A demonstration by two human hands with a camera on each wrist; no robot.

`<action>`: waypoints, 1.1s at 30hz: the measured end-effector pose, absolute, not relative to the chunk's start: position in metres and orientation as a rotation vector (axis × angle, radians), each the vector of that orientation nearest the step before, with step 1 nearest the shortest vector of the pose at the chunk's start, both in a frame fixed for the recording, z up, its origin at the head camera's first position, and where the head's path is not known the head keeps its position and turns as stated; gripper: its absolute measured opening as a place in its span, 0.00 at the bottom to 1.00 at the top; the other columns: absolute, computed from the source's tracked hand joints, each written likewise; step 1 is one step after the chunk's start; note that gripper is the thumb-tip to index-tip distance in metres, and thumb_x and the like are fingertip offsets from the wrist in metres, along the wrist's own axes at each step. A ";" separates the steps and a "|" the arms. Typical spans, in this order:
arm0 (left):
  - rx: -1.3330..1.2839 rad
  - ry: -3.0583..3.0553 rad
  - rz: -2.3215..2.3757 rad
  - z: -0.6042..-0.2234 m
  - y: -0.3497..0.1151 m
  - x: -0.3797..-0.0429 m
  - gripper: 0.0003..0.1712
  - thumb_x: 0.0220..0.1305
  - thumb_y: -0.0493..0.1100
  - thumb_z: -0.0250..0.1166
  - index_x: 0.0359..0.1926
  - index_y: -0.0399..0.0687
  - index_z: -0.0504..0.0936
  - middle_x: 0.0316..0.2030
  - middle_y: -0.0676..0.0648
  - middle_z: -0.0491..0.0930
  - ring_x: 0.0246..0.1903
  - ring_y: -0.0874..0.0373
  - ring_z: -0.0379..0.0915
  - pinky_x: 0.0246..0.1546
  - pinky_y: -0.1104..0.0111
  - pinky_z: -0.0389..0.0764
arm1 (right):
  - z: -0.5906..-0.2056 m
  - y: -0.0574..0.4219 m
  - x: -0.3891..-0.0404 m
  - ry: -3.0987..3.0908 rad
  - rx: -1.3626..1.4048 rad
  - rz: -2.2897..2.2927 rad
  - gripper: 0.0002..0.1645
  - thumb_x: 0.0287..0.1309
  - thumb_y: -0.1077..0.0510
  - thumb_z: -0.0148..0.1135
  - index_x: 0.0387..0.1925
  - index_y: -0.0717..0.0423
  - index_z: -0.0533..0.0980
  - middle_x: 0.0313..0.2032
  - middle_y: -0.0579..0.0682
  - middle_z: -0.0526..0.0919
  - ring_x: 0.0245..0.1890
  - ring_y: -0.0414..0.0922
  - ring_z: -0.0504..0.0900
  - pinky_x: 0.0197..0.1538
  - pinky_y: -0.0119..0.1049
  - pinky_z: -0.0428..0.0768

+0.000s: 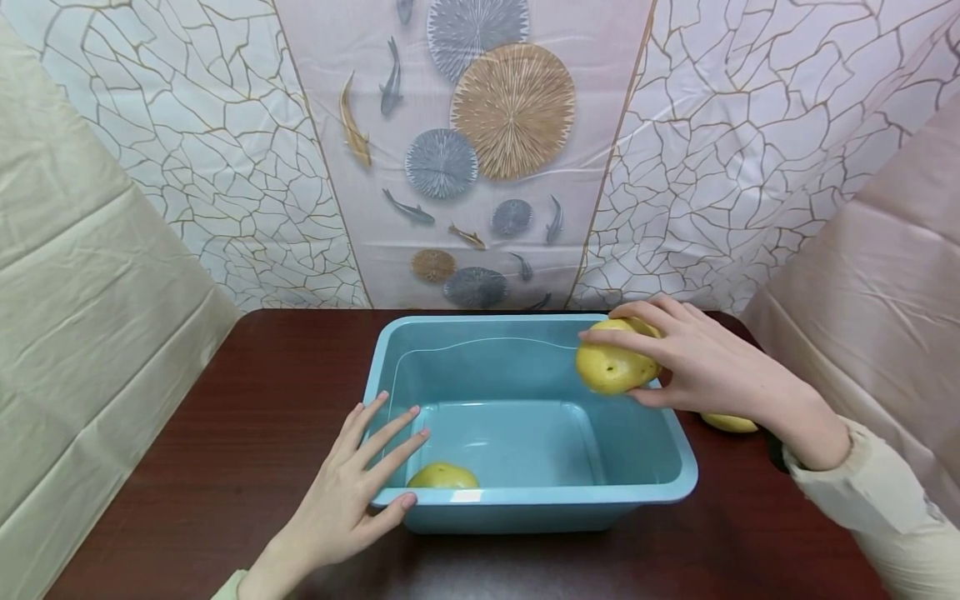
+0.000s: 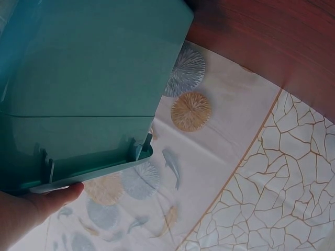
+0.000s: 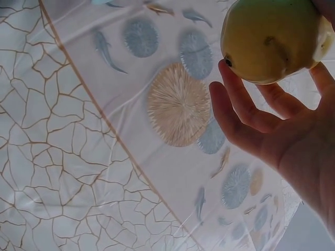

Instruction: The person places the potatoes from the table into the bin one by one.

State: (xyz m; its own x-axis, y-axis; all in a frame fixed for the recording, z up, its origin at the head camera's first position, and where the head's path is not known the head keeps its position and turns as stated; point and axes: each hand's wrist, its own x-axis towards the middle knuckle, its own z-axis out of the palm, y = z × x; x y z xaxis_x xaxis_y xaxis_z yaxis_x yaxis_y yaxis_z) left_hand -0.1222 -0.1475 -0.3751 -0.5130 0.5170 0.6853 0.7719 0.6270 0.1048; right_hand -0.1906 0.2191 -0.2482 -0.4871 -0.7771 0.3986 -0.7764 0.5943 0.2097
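My right hand [image 1: 690,358] holds a yellow fruit [image 1: 611,367] above the back right of a blue plastic basin [image 1: 555,497]. In the right wrist view the rounded, smooth fruit [image 3: 272,44] shows brown marks, with fingertips against its underside. My left hand [image 1: 348,483] lies at the basin's front left corner, its fingers spread and fairly straight over the side, the thumb by the front rim. Seen from the left wrist, a fingertip [image 2: 68,194] is right at the basin's rim. Inside the basin, near the front left, sits another yellow fruit [image 1: 442,476], partly hidden by the front wall.
Right of the basin, another yellow fruit [image 1: 729,423] lies on the dark brown table [image 1: 225,450], partly covered by my right wrist. A patterned cloth [image 1: 480,275] hangs behind the table, and plain fabric [image 1: 90,333] walls both sides.
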 end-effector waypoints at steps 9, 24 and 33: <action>-1.007 -2.231 -0.538 -0.375 -0.148 -0.122 0.29 0.65 0.59 0.41 0.59 0.51 0.68 0.62 0.47 0.63 0.66 0.43 0.47 0.68 0.57 0.37 | -0.243 0.213 -0.191 -2.347 1.270 -0.054 0.43 0.25 0.49 0.72 0.53 0.38 0.69 0.44 0.49 0.73 0.42 0.46 0.68 0.39 0.42 0.69; -1.014 -2.227 -0.548 -0.375 -0.148 -0.122 0.28 0.63 0.57 0.46 0.60 0.51 0.68 0.62 0.47 0.63 0.66 0.43 0.47 0.68 0.57 0.37 | -0.240 0.197 -0.191 -2.361 1.304 -0.077 0.43 0.26 0.48 0.72 0.53 0.35 0.69 0.45 0.48 0.72 0.42 0.46 0.67 0.40 0.42 0.67; -1.012 -2.218 -0.552 -0.375 -0.147 -0.122 0.27 0.63 0.57 0.46 0.59 0.50 0.69 0.62 0.47 0.64 0.66 0.43 0.47 0.68 0.57 0.38 | -0.246 0.188 -0.193 -2.381 1.342 -0.085 0.41 0.29 0.48 0.72 0.53 0.33 0.69 0.47 0.47 0.72 0.42 0.46 0.67 0.41 0.42 0.66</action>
State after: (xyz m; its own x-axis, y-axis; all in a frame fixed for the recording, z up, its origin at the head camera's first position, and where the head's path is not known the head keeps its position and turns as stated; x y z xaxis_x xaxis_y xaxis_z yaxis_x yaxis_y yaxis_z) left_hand -0.1223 -0.1471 -0.3754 -0.5057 0.5148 0.6923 0.7793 0.6168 0.1106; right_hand -0.1927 0.1884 -0.2460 -0.4564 -0.8321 0.3152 -0.8074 0.5362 0.2461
